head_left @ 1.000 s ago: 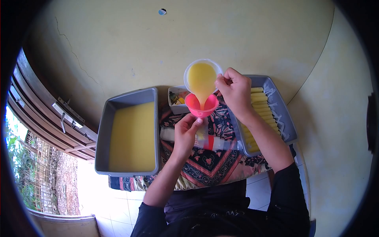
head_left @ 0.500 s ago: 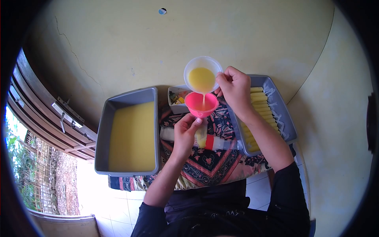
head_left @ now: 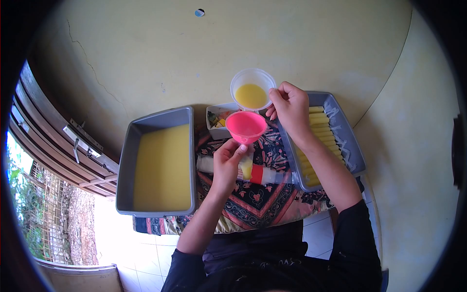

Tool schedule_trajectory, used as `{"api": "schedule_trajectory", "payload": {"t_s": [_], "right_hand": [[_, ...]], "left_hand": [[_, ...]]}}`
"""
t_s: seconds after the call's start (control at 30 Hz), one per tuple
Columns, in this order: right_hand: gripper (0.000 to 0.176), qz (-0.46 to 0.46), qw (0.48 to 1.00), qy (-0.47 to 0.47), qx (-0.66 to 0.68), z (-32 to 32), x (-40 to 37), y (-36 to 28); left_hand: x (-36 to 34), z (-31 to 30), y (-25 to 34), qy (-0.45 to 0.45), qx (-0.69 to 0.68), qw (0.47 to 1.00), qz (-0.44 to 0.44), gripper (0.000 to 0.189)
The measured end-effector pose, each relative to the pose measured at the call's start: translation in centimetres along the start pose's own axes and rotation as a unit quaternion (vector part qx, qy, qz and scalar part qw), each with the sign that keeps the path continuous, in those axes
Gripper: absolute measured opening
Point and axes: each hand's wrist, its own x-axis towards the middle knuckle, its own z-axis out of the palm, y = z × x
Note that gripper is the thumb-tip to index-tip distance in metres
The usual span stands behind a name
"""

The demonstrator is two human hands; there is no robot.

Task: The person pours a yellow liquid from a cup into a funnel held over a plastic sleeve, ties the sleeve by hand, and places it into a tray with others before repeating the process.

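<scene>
My left hand (head_left: 227,158) is closed around the neck of a pink funnel (head_left: 245,127), whose wide mouth faces up. Under the funnel hangs a narrow clear plastic bag (head_left: 246,170) with some yellow liquid in it; its top is hidden by my fingers. My right hand (head_left: 290,104) pinches the rim of a clear plastic cup (head_left: 253,76), tilted just above and behind the funnel. Yellow liquid (head_left: 250,96) lies in the bottom of the cup, and no stream runs from it.
At left stands a grey tub (head_left: 193,160) of yellow liquid. Another grey tub (head_left: 354,146) at right holds several filled yellow tubes (head_left: 318,130). A white box (head_left: 219,134) with small items sits behind the funnel. Plastic packs (head_left: 272,176) lie on the patterned cloth (head_left: 258,197).
The stream from the cup into the funnel has stopped. Less liquid shows in the cup, which has shifted slightly right. The funnel has drained and moved slightly left.
</scene>
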Motion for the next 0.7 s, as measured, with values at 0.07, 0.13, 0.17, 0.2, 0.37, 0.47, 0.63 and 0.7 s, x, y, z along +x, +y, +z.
{"api": "schedule_trajectory", "payload": {"t_s": [0.07, 0.13, 0.17, 0.2, 0.37, 0.47, 0.63, 0.7], "right_hand": [[0.024, -0.004, 1.000, 0.001, -0.006, -0.01, -0.05, 0.10], [0.025, -0.008, 1.000, 0.003, -0.012, 0.00, -0.05, 0.14], [0.025, -0.010, 1.000, 0.004, -0.013, 0.00, -0.06, 0.16], [0.025, -0.010, 1.000, 0.005, -0.015, -0.01, -0.09, 0.18], [0.026, -0.005, 1.000, 0.005, -0.019, -0.03, -0.14, 0.27], [0.026, -0.005, 1.000, 0.003, -0.020, -0.04, -0.19, 0.23], [0.024, -0.006, 1.000, 0.005, -0.021, -0.15, -0.21, 0.40], [0.025, -0.020, 0.999, 0.013, -0.037, -0.06, -0.28, 0.44]], "left_hand": [[-0.01, 0.09, -0.03, 0.002, -0.003, 1.000, 0.002, 0.019], [0.00, 0.15, -0.06, 0.002, -0.006, 1.000, 0.003, 0.020], [0.02, 0.16, -0.08, 0.002, -0.009, 1.000, 0.005, 0.020], [0.02, 0.15, -0.12, 0.002, -0.009, 1.000, 0.004, 0.020], [0.06, 0.08, -0.23, -0.003, 0.002, 1.000, 0.009, 0.020], [0.05, 0.15, -0.32, 0.001, -0.007, 1.000, 0.009, 0.019], [-0.04, 0.15, -0.25, 0.005, -0.004, 1.000, 0.008, 0.019], [0.01, 0.05, -0.43, 0.005, -0.002, 1.000, 0.010, 0.019]]}}
